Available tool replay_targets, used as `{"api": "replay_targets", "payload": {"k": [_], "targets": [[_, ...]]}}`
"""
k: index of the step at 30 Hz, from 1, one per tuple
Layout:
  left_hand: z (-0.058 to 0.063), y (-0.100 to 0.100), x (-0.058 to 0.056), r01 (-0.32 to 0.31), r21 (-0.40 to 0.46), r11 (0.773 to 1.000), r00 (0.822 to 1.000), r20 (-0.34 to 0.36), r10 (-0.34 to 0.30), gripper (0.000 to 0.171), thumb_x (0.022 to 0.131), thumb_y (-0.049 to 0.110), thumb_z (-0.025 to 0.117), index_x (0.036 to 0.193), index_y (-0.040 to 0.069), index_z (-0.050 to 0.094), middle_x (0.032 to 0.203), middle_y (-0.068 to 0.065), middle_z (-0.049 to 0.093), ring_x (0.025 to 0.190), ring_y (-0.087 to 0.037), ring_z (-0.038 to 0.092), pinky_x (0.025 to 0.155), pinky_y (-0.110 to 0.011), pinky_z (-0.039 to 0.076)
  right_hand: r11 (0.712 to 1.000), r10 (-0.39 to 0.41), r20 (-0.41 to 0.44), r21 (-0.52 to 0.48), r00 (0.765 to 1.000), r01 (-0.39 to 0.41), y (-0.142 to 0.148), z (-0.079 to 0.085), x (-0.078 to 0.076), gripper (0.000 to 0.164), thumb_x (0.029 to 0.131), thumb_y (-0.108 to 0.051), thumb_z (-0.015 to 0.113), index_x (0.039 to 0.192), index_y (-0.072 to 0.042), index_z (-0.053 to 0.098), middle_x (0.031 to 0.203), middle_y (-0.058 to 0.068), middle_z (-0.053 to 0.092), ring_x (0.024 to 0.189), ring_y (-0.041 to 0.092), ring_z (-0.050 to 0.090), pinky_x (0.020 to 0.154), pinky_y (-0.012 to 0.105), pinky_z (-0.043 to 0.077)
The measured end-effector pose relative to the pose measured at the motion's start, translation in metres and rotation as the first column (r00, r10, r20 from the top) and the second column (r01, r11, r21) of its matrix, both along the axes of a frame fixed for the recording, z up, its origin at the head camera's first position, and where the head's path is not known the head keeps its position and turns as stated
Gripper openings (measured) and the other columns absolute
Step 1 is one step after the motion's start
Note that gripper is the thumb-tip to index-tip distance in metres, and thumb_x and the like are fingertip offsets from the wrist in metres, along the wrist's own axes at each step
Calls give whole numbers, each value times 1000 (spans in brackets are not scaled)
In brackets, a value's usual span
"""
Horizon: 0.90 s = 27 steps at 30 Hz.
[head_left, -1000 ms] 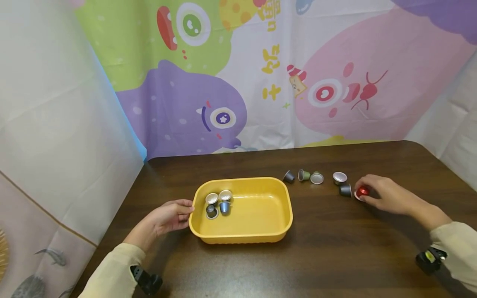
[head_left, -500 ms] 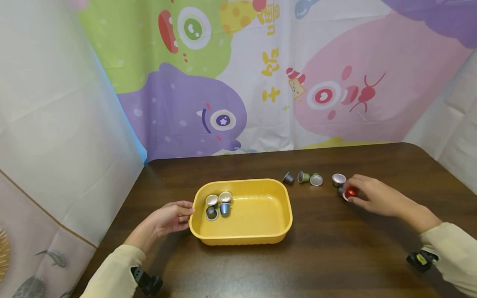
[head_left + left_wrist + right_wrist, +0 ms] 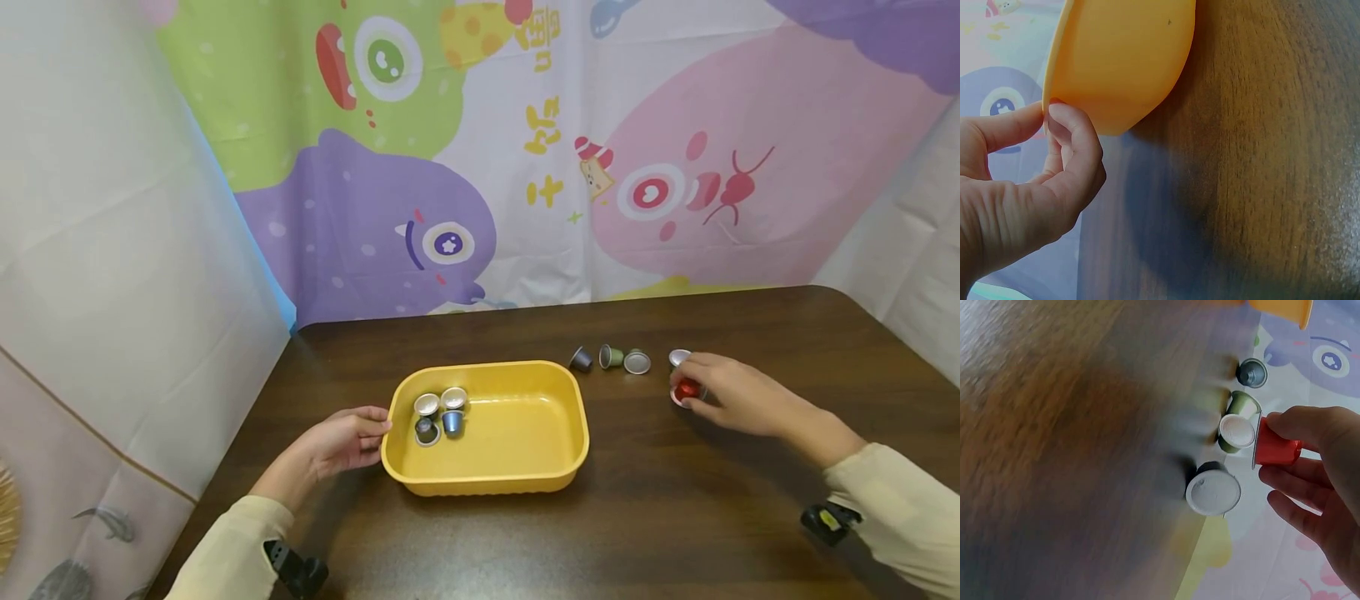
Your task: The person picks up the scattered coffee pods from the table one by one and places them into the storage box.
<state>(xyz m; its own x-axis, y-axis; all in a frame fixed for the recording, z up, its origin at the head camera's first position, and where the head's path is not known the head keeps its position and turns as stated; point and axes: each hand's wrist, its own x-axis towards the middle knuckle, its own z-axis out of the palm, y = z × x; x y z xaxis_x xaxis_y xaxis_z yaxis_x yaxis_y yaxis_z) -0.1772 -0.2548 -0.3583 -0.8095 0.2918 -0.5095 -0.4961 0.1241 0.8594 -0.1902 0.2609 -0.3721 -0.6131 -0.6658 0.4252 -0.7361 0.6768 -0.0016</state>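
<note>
At its left end a yellow plastic basin point(image 3: 487, 483) is pinched by my left hand point(image 3: 337, 442); the left wrist view shows thumb and fingertips on the rim point(image 3: 1054, 69). In the basin's left part are several coffee capsules, among them a blue capsule point(image 3: 452, 422) and a dark capsule point(image 3: 426, 429). My right hand point(image 3: 738, 400) grips a red coffee capsule point(image 3: 1277, 442) by its sides between thumb and fingers, its lid facing left in the right wrist view. Just behind that hand, a silver-lidded capsule point(image 3: 678, 357) is partly covered.
On the dark wooden table point(image 3: 675, 517), between basin and right hand, lie a dark grey capsule point(image 3: 581, 359), a green capsule point(image 3: 611, 357) and another silver-lidded capsule point(image 3: 637, 362). A cartoon-printed cloth point(image 3: 540, 250) hangs along the back edge.
My right hand has moved left with the red capsule, past where a dark capsule lay, which is now hidden from the head view. The left hand and basin stay put.
</note>
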Motion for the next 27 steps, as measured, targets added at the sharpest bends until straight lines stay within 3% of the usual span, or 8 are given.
{"api": "replay_targets", "payload": {"k": [6,27], "targets": [[0,0,0,3,2,1000,1000,-2,-3,18,96,8,49,113,2,47,84,3,62,77,-8,59,73,-23,54,1000,25,-40,-4,999,-25,-7,-1,-2,31,67,-9,84,88,-15,63,85,-8,57,75,3,52,64,27,48],[0,-1,1,18,3,1000,1000,-14,-18,12,96,9,49,108,5,50,83,4,61,76,-7,58,72,-22,54,999,45,-37,26,998,-44,-36,7,-12,26,71,-11,82,88,-13,62,77,-7,52,70,4,44,64,29,43]]}}
